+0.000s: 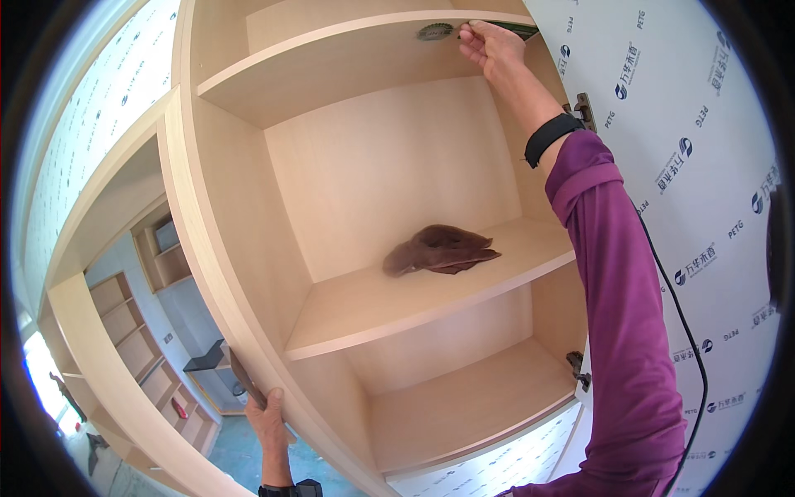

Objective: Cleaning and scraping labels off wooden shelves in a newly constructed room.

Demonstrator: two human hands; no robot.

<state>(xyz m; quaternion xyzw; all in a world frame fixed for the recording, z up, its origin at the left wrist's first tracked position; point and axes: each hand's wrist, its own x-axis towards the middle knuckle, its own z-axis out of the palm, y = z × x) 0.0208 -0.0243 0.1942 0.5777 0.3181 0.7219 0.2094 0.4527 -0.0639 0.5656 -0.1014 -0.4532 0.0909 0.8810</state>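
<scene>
My right hand [490, 45] is raised to the underside of the upper shelf board [372, 62], fingertips at its front edge beside a dark green label [515, 28]; whether it pinches anything cannot be told. A round printed mark [435, 31] shows on the same underside. Low at the left, my left hand [267, 415] grips a flat brown tool handle or strip [245, 378] against the cabinet's front upright. A crumpled dark brown cloth [444, 250] lies on the middle shelf [372, 304] between the two hands.
An open cabinet door [658, 248] in printed protective film stands at the right, held by metal hinges [582, 113]. A black cable [683, 317] hangs along it. At the left an opening in the cabinetry [68, 298] shows more wooden shelving [130, 323] and a blue-green floor [239, 444].
</scene>
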